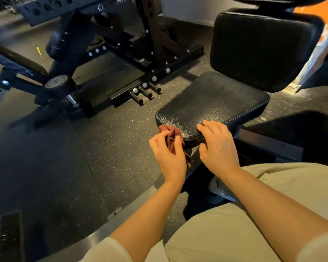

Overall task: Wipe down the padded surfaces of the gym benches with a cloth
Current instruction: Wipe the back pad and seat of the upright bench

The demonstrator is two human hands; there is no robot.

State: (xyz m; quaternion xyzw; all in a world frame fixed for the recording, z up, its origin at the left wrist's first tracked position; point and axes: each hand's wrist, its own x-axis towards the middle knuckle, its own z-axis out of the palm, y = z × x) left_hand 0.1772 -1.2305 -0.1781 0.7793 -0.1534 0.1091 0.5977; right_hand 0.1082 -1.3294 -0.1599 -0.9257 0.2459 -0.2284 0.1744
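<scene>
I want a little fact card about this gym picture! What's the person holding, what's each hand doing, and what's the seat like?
cloth: reddish-brown cloth, bunched up at the front left corner of the seat pad
left hand: left hand grips the cloth, fingers curled round it
right hand: right hand rests on the front edge of the seat pad, holding nothing
seat pad: black seat pad, shiny and textured
back pad: black back pad, upright behind the seat
floor: dark speckled floor
nearby: black metal rack to the left
</scene>
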